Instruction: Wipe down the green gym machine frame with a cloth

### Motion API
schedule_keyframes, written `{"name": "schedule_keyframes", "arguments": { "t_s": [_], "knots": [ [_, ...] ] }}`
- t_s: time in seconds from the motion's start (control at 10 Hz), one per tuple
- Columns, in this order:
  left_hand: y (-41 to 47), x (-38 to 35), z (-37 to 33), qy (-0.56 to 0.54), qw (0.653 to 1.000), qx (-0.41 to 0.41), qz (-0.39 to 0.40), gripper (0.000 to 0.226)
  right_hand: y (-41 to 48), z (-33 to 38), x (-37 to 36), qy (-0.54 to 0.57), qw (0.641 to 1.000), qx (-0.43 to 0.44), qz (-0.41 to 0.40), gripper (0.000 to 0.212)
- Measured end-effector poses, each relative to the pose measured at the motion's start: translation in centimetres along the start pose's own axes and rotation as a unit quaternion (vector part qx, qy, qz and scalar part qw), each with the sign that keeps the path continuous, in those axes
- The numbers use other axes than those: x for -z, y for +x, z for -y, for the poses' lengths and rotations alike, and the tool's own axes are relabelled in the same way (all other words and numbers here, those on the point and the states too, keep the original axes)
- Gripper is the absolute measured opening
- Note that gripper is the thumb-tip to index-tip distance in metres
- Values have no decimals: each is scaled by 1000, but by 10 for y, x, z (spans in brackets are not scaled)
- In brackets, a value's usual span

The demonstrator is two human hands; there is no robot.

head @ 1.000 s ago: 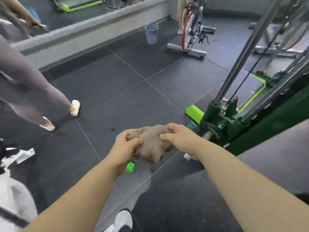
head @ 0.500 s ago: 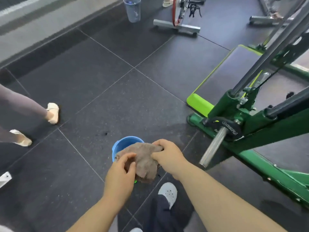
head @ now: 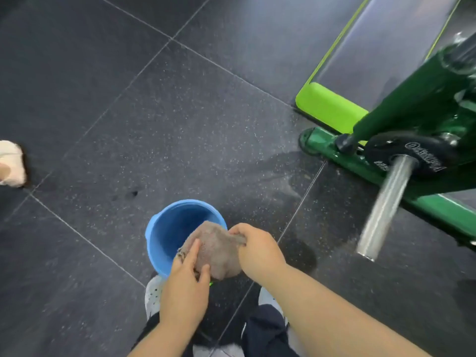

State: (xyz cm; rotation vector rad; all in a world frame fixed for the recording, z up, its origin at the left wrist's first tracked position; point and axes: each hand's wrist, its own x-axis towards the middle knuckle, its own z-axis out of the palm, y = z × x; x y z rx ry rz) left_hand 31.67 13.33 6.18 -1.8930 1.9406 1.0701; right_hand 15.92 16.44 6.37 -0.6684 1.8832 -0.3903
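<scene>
While the cloth (head: 216, 253) was held near the machine's base a second ago, it now hangs bunched over the rim of the blue bucket (head: 164, 235), the view having dropped toward the floor. Left hand (head: 185, 287) grips its near side, thumb and fingers pressed into the wad; right hand (head: 255, 249) pinches its far edge. Green frame (head: 334, 148) stands well apart at right, with its steel peg (head: 383, 204), untouched. Assessment: cloth is being wrung or wetted; wiping has not yet started.
</scene>
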Motion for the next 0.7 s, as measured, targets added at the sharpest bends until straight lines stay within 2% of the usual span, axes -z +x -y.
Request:
{"name": "schedule_keyframes", "arguments": {
  "t_s": [0.2, 0.3, 0.4, 0.5, 0.6, 0.7],
  "knots": [
    [69, -67, 56, -3, 997, -15, 79, 71, 78, -45, -62, -39, 999, -27, -11, 58],
    [96, -91, 73, 14, 993, 16, 118, 72, 108, -62, -89, -50, 998, -47, -8, 57],
    [115, -109, 80, 32, 985, 12, 168, 73, 132, -69, -103, -56, 995, -65, -46, 44],
    [124, -118, 76, 61, 978, -27, 198, 69, 147, -76, -110, -57, 990, -81, -96, 35],
    [133, -121, 72, 76, 977, -71, 188, 61, 149, -81, -108, -43, 988, -93, -114, 46],
    [131, -106, 72, 120, 969, -52, 210, 58, 132, -82, -98, -65, 985, -104, -119, 55]
  ]
}}
